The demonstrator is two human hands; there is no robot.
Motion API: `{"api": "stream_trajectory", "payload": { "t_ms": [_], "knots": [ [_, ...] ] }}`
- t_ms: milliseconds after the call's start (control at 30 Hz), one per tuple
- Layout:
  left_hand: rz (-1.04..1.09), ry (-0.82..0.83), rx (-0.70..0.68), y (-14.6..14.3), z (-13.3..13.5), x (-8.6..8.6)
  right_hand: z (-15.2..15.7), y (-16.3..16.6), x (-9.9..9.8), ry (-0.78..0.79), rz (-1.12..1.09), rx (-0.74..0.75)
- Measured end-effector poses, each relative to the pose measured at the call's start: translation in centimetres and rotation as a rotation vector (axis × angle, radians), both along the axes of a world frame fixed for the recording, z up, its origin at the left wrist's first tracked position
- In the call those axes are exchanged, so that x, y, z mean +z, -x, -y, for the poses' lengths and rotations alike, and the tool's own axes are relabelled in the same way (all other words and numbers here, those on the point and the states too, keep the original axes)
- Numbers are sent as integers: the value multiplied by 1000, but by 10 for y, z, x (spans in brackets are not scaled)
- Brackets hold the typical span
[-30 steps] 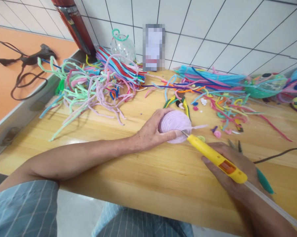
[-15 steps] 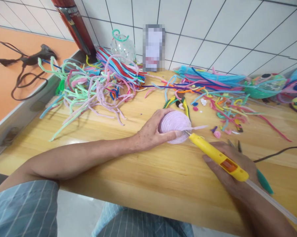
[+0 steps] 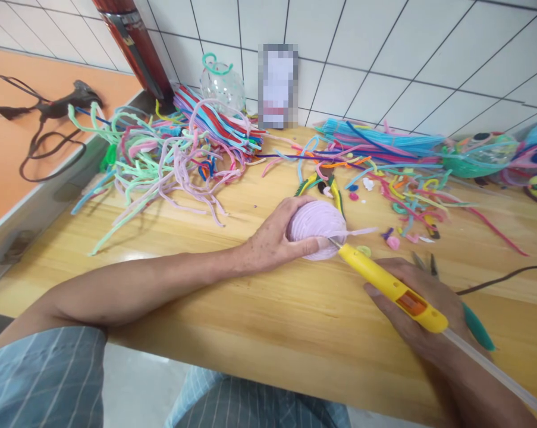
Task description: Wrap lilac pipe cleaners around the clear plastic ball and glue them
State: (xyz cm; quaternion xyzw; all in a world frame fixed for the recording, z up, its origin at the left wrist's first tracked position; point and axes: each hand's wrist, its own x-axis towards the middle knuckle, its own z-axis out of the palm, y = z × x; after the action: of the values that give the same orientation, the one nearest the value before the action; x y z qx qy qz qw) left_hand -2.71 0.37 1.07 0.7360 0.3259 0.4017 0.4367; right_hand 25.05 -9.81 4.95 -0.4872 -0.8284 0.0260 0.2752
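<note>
A: Where's the pale lilac ball of wound fuzzy pipe cleaner [image 3: 317, 221] against the fingers?

B: I see it in the left hand [image 3: 272, 239], sitting on the light wooden table [image 3: 250, 309], mid-frame. Fingers curl over the far side and the thumb lies along the near side, so it's a closed grip around the ball. A loose lilac tail [image 3: 361, 230] sticks out to the right, just past the thumb tip.

A: Right hand?

B: The right hand [image 3: 422, 318] is wrapped around a yellow pen-shaped glue gun [image 3: 391, 288]. The metal tip touches the ball's near right edge, right beside the thumb. A clear glue stick [image 3: 491, 371] runs out the back, over the wrist.

A: Poses?

B: Left forearm is stretched flat across the table from the lower left, with the wrist straight. The right hand comes in from the lower right, and the gun is angled up-left toward the ball.

A: Containers?

B: There's a clear plastic globe with a green pipe-cleaner loop on top [image 3: 223, 83] at the back by the tiled wall. I can't tell what's inside it. Another clear globe with teal strands [image 3: 482, 151] sits far right.

A: What else is nearby?

B: Yellow-and-green handled pliers [image 3: 335, 193] lie just behind the ball. Teal-handled scissors [image 3: 477, 326] are partly under the right hand. A tangled heap of multicoloured pipe cleaners [image 3: 170, 154] is at back left, and a sheaf of straight blue ones [image 3: 384, 139] at back right. A dark cord [image 3: 504, 276] trails off the right edge.
</note>
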Motion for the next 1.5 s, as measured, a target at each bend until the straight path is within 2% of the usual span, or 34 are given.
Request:
{"api": "stream_trajectory", "payload": {
  "t_ms": [367,800,933,1200,1500],
  "knots": [
    [-20,-31,-3,2,2,4,-1,2,6,-27,-1,21],
    [-28,43,3,3,1,6,-1,1,5,-21,-8,-20],
    [-22,37,1,3,1,5,-1,3,5,-8,-21,-3],
    [-36,25,0,3,1,6,0,3,6,5,0,-64],
    [-11,37,-7,1,1,3,0,3,7,7,-16,-30]
  ]
}}
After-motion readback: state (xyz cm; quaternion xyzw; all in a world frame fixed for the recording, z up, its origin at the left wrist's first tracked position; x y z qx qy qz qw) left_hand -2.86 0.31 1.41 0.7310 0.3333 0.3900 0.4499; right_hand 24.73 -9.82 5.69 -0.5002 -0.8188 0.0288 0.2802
